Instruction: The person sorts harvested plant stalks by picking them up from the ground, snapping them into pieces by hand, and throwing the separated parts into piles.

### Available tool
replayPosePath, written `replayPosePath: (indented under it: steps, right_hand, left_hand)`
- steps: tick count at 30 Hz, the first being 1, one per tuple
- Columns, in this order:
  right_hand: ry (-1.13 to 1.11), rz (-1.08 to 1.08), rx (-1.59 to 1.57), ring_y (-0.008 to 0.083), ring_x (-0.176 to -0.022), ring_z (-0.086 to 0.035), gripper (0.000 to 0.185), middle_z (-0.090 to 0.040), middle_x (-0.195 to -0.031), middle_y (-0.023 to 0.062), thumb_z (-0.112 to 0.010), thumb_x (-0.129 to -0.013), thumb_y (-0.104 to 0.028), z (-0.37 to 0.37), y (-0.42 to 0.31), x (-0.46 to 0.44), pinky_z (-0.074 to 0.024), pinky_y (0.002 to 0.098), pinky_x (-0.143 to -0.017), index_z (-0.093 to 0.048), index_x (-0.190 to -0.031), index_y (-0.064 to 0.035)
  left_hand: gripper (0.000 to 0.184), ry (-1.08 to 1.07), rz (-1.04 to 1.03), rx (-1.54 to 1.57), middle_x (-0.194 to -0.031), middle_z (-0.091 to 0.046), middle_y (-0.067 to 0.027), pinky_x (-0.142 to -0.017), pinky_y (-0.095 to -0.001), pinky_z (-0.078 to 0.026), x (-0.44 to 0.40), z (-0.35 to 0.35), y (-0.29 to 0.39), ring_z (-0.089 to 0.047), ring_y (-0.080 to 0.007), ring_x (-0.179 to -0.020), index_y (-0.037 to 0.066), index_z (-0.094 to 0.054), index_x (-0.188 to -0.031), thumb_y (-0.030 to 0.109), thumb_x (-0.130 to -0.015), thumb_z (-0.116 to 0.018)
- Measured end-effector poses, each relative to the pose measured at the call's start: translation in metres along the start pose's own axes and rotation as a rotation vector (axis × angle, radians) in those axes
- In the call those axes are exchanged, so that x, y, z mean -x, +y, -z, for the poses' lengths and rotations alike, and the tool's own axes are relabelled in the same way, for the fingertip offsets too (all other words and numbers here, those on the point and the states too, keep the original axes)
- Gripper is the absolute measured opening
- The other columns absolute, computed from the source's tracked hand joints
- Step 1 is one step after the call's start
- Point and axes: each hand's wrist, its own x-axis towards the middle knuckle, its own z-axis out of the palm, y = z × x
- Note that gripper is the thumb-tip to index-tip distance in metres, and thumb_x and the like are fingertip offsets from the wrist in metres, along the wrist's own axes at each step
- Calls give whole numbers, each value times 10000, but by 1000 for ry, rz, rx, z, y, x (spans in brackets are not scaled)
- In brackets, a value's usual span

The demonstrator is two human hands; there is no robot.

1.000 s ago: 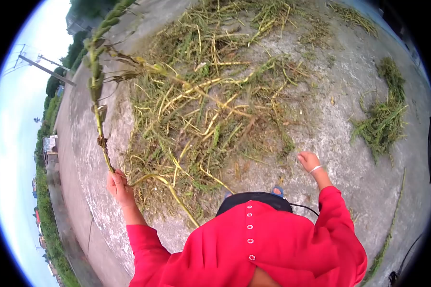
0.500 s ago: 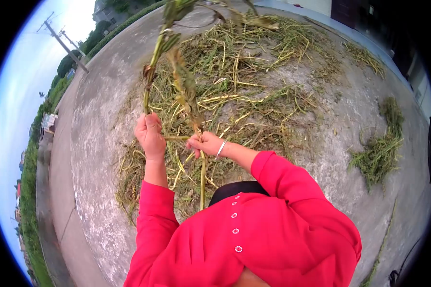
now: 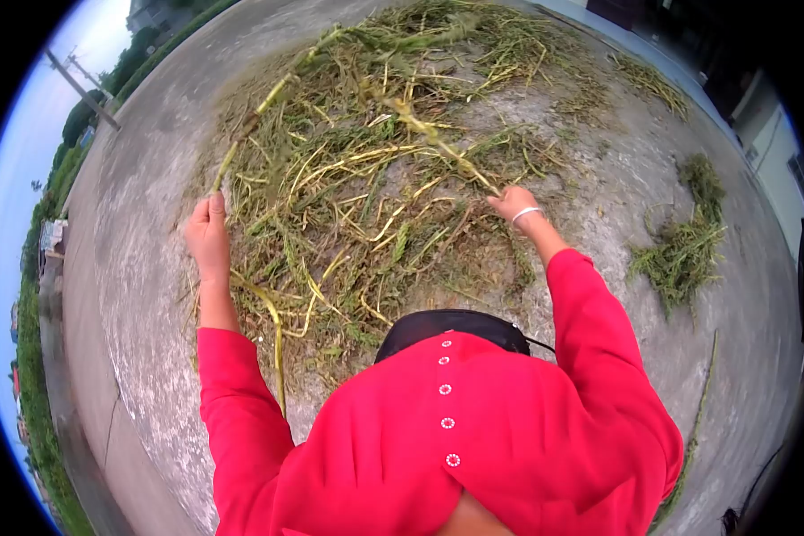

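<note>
Hands [image 3: 207,239] [image 3: 518,205] moved apart, each clamped on a stalk [image 3: 232,154], strewn plants [image 3: 380,192] beyond, green clump [image 3: 683,255] rightward

A spread of stalks [image 3: 420,210] is laid on the ground [image 3: 143,295] before the person. A separate clump [image 3: 683,255] is noted to its right, apart. A single stem [image 3: 699,406] is located nearer, also right. Greenery [image 3: 37,384] is observed at far left, beyond the ground.

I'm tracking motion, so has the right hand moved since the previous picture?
Yes, the right hand has moved rightward, closer to the separate green clump.
</note>
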Motion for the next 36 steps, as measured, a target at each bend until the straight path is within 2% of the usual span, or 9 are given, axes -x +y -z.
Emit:
replayPosePath:
  steps: [3,5,9,11,16,27,31,33,36]
  right_hand:
    - [430,293,-370,260,-640,-604,193,-629,-756,94,-585,-822,-289,26,-49,67,-497,362,-616,-607,-886,-108]
    - [747,626,-166,258,-590,-576,122,-604,-745,82,-561,-836,-197,18,-65,85,-464,341,-527,-591,-916,-111]
    - [118,453,539,269,-719,-625,133,-600,-754,106,-493,-819,-164,0,-65,103,-510,380,-601,-591,-888,-106]
    - [165,55,246,321,-768,-619,191,-630,-807,164,-501,-842,-221,5,-24,95,-496,415,-684,-624,-866,-77]
    - [168,-184,226,336,-800,-611,220,-630,-816,174,-511,-847,-249,-14,56,116,-480,437,-713,-628,-850,-63]
    - [639,267,-388,297,-746,-585,199,-606,-842,120,-543,-828,-136,39,46,133,-478,361,-666,-621,-1006,-95]
    - [783,274,-192,261,-691,-578,169,-563,-751,90,-544,-794,-118,56,34,139,-482,353,-597,-631,-939,-125]
    - [888,278,54,210,-651,-570,150,-490,-675,54,-557,-725,-104,65,31,145,-474,342,-526,-608,-861,-144]
    - [974,371,171,193,-641,-564,149,-479,-683,43,-554,-705,-119,69,39,156,-466,309,-527,-567,-853,-100]
  left_hand:
    - [419,-198,38,-24,-562,-346,45,-482,-250,-254,-5,-22,-18,-293,-64,-562,30,-437,-629,341,-886,-548]
    - [428,-350,34,68,-558,-337,43,-477,-254,-252,0,-53,-31,-286,-67,-559,30,-425,-622,344,-882,-554]
    - [442,-431,-35,163,-562,-312,50,-467,-262,-230,11,-109,-32,-257,-68,-555,43,-372,-600,327,-886,-552]
    - [420,-407,-30,223,-567,-330,49,-468,-258,-231,7,-125,-27,-268,-59,-559,33,-407,-618,320,-896,-537]
    - [376,-320,101,437,-567,-328,62,-466,-225,-212,-15,-145,-8,-264,-46,-533,56,-491,-670,341,-915,-500]
    - [363,-128,101,633,-496,-344,81,-430,-219,-180,-16,-216,56,-254,-25,-458,113,-461,-571,278,-860,-605]
    - [214,-343,196,680,-537,-451,59,-412,-183,-221,37,-278,122,-312,-19,-449,40,-612,-905,221,-902,-498]
    - [355,-431,355,847,-778,-596,-57,-413,-186,-295,69,-310,147,-433,-56,-499,12,-435,-1232,193,-930,-391]
    - [380,-469,512,858,-1076,-529,-132,-381,-174,-307,114,-325,199,-477,-65,-548,48,-330,-1302,170,-945,-373]
